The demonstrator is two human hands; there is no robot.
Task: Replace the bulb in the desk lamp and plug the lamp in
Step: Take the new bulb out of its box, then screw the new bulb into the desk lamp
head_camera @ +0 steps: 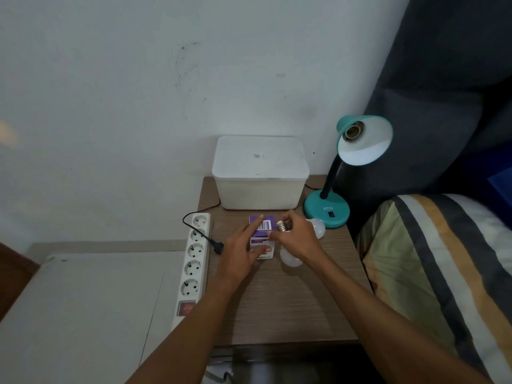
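Observation:
A teal desk lamp [327,210] stands at the table's back right, its shade [365,139] tilted toward me with the socket [352,131] empty. My left hand [243,245] grips a purple and white bulb box [263,225] lying mid-table, index finger on its far edge and thumb on its near end. Just right of it, my right hand [296,239] holds a white bulb [291,259] whose metal screw base [282,225] points away from me. A second white bulb [318,227] lies against the lamp's base. The lamp's black plug [219,248] lies loose on the table.
A white power strip [195,256] with several free sockets runs along the wooden table's [291,306] left edge. A lidded white plastic box [260,173] stands at the back against the wall. A striped pillow [443,273] and dark headboard lie to the right.

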